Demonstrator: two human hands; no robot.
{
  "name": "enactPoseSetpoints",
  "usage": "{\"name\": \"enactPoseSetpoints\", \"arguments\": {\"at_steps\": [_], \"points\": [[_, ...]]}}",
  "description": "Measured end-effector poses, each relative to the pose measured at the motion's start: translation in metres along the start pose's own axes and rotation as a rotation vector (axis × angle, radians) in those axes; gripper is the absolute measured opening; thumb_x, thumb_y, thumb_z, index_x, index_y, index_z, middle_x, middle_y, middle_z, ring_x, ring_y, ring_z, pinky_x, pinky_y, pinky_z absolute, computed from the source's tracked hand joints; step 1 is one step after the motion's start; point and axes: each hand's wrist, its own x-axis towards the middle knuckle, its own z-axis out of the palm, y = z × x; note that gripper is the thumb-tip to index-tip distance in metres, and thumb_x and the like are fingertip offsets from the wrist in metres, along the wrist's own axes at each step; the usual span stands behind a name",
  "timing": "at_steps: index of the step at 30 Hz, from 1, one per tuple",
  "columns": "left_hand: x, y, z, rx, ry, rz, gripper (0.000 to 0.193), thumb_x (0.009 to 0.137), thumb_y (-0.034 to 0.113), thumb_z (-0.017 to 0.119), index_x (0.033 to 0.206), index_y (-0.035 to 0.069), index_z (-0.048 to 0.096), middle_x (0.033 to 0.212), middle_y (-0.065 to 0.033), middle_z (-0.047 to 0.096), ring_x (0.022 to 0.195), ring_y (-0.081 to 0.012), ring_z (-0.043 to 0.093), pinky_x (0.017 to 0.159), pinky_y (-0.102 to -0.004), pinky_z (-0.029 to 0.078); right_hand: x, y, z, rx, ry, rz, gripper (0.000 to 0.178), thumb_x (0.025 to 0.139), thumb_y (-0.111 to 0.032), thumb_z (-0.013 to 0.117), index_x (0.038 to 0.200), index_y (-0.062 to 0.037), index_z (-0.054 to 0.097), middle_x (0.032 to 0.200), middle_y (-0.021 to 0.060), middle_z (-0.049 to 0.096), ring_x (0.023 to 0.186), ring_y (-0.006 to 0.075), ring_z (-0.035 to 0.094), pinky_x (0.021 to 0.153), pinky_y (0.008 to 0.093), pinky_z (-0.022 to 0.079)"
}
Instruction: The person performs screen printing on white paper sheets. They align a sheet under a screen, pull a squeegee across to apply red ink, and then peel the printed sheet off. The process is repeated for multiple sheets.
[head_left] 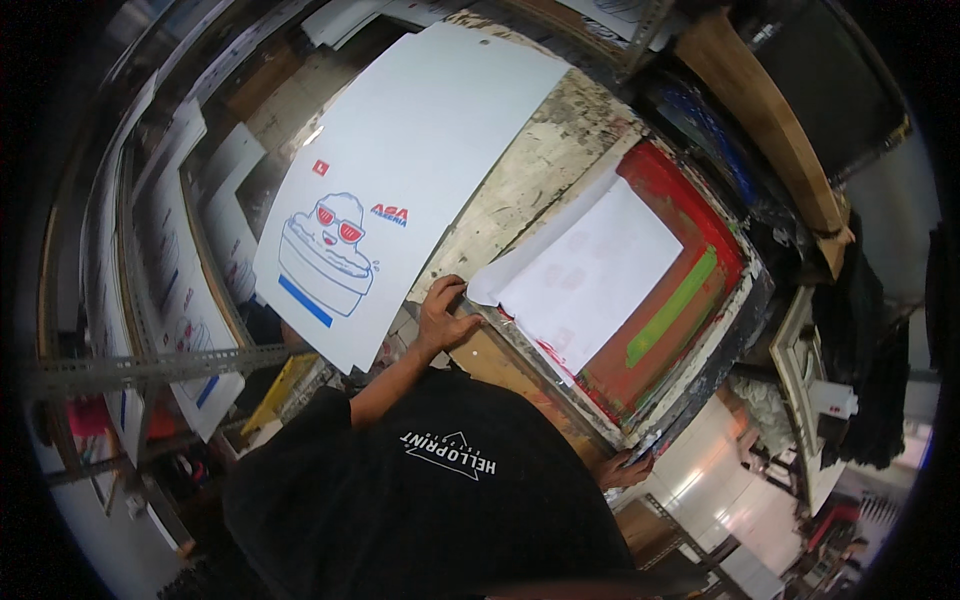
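One left hand (443, 316), half-curled at screen frame (692, 372); one right hand (626, 471), partly hidden; holds indeterminate; level handling advised.

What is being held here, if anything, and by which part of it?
The left hand seems to hold the screen frame at its near left corner. The right hand is by the near right corner; its grip cannot be told.

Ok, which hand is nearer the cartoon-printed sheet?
Left: the left hand is just right of the cartoon-printed sheet; the right hand is farther right, by the screen frame.
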Motion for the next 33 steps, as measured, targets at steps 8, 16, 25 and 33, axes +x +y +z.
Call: {"name": "enactPoseSetpoints", "arguments": {"at_steps": [8,16,25,33], "points": [[0.005,-0.002,0.002,0.010,0.002,-0.002,0.058,0.055,0.022,0.086,0.102,-0.003,0.061,0.113,-0.0183,0.059,0.105,-0.0337,0.060,0.087,-0.0390,0.050,-0.001,0.017,0.011,-0.045,0.071,-0.046,0.060,0.094,-0.051,0.044,0.125,-0.0006,0.054,0.117,0.0206,0.052,0.106,0.0389,0.051,0.088,0.0498,0.040],[0.006,0.000,0.000,0.021,-0.014,-0.032,0.060,0.055,0.023,0.087,0.103,-0.004,0.063,0.114,-0.0183,0.059,0.105,-0.0323,0.060,0.087,-0.0380,0.050,0.000,0.017,0.010,-0.033,0.067,-0.067,0.062,0.094,-0.053,0.043,0.124,0.0002,0.054,0.117,0.0216,0.052,0.109,0.0394,0.049,0.090,0.0505,0.039],[0.005,0.002,0.000,0.032,-0.014,-0.025,0.060,0.054,0.022,0.088,0.102,-0.004,0.063,0.113,-0.0183,0.060,0.106,-0.0329,0.060,0.089,-0.0384,0.049,0.001,0.010,0.005,0.024,0.025,-0.049,0.070,0.095,-0.057,0.040,0.130,0.0020,0.049,0.121,0.0252,0.047,0.112,0.0416,0.046,0.091,0.0537,0.037],[0.008,0.001,0.003,0.007,-0.014,-0.011,0.059,0.054,0.023,0.088,0.101,-0.003,0.063,0.113,-0.0183,0.060,0.105,-0.0333,0.060,0.089,-0.0384,0.049,-0.002,0.010,0.005,0.023,0.031,-0.026,0.068,0.095,-0.055,0.039,0.130,0.0029,0.049,0.122,0.0258,0.047,0.112,0.0419,0.046,0.090,0.0539,0.037]]}}
